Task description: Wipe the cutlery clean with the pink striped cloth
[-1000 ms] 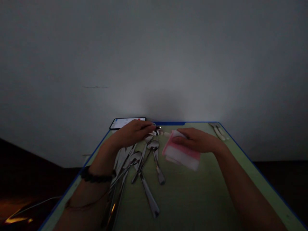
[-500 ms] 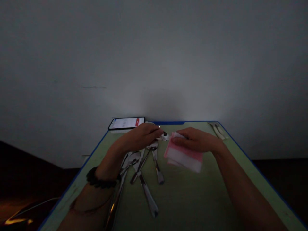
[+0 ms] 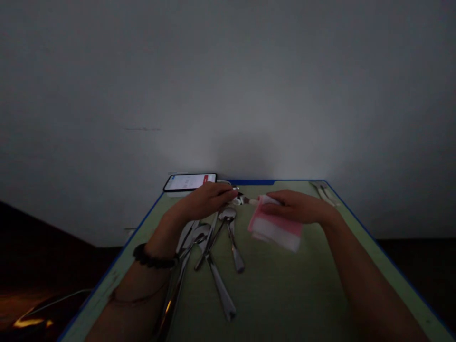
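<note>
My left hand [image 3: 210, 199] is closed around one end of a shiny metal piece of cutlery [image 3: 243, 199]. Its pale handle runs into a folded pink and white cloth [image 3: 276, 228], and the fingers hide whether it is a spoon or a fork. My right hand [image 3: 294, 206] pinches that cloth, thumb on top, with the cloth's lower part hanging down. Below my left hand, several metal spoons lie in a loose heap, among them a spoon [image 3: 201, 232] by the wrist and a spoon [image 3: 227, 214] nearer the middle. A long metal handle [image 3: 223, 292] points toward me.
A phone [image 3: 190, 181] with a lit screen rests at the table's back left corner. Pale-handled cutlery [image 3: 323, 194] lies at the back right corner. The greenish table [image 3: 285, 285] has a blue edge and stands against a grey wall [image 3: 228, 85]. The room is dim.
My right hand and the cloth have shifted slightly right, and more of the cutlery's pale handle shows between the hands. My left hand keeps its hold.
</note>
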Motion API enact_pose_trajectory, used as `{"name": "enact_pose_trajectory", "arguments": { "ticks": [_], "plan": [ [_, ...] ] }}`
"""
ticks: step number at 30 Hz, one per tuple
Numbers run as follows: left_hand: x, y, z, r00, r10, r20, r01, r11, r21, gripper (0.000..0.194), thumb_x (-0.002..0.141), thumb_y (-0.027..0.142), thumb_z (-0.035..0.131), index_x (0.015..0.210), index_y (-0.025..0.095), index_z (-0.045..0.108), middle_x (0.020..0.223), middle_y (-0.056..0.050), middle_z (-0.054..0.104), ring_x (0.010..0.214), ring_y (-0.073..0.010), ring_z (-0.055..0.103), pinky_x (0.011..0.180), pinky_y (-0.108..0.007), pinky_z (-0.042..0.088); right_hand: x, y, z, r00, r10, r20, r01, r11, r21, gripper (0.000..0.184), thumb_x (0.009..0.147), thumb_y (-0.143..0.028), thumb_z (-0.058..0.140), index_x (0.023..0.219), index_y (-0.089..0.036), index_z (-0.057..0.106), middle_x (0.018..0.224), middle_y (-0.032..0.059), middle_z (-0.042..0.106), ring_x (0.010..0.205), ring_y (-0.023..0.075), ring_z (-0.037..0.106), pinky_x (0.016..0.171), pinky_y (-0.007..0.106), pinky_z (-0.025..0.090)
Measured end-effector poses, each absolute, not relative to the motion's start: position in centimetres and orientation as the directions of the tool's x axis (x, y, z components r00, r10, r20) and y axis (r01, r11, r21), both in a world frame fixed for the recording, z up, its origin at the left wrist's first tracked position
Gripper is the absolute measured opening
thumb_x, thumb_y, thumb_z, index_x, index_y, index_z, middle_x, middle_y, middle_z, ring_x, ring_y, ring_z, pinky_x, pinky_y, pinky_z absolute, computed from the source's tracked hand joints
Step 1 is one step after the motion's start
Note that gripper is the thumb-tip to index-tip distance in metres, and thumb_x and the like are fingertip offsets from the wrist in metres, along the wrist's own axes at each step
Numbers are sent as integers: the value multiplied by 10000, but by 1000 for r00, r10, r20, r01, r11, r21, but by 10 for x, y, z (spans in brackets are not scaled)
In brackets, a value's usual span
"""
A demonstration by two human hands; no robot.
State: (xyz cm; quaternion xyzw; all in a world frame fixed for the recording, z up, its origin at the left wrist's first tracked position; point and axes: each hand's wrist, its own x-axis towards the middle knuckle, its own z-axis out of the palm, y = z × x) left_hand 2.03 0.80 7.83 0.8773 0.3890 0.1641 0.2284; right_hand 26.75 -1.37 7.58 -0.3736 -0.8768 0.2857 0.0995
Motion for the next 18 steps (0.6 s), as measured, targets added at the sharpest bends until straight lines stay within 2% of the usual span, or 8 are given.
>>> {"name": "enact_pose_trajectory", "arguments": {
  "ticks": [3,5,7,9,12,14,18],
  "plan": [
    [17,11,77,568,806,168,591,-541,598,373,869,414,379,668,155,557,541,39,459,499,-79,411,489,-199,299,270,-16,80,-689,724,-9,564,529,-634,341,878,-449,384,919,-158,555,812,25,590,665,110,494,574,220,369],
    [20,13,77,435,862,260,559,-485,673,378,855,439,407,641,153,529,528,41,444,490,-75,398,474,-198,298,265,-17,81,-658,752,36,530,497,-687,350,881,-451,377,974,-159,545,839,26,591,665,107,492,573,215,374],
    [28,13,76,264,908,326,457,-415,787,363,844,455,425,686,148,535,550,34,462,485,-72,404,468,-199,314,258,-18,79,-612,783,106,483,477,-734,377,885,-464,358,1021,-158,530,847,29,591,668,108,490,575,214,380],
    [37,12,73,193,935,298,298,-345,890,343,837,457,440,823,138,566,620,13,518,493,-72,431,472,-203,342,252,-17,76,-568,803,181,439,482,-758,400,886,-480,345,1029,-153,525,836,31,587,677,111,489,584,216,387],
    [48,9,69,356,913,197,110,-251,962,384,810,397,509,1106,154,537,804,-30,610,592,-86,515,543,-216,401,246,-16,72,-502,835,225,443,472,-762,438,881,-509,325,982,-140,539,800,38,584,655,116,483,566,220,382],
    [51,7,67,451,878,162,27,-195,980,449,789,343,551,1201,176,495,888,-43,634,675,-99,551,604,-227,425,243,-15,70,-461,857,230,459,452,-765,463,881,-518,309,973,-132,549,806,50,593,655,121,489,566,226,380],
    [56,7,61,419,901,115,-62,-99,993,382,762,343,597,1089,147,582,801,-38,643,624,-100,545,553,-212,413,234,-15,67,-444,856,263,424,460,-780,459,885,-500,316,1031,-134,551,848,61,612,688,128,510,597,235,390]
  ]
}}
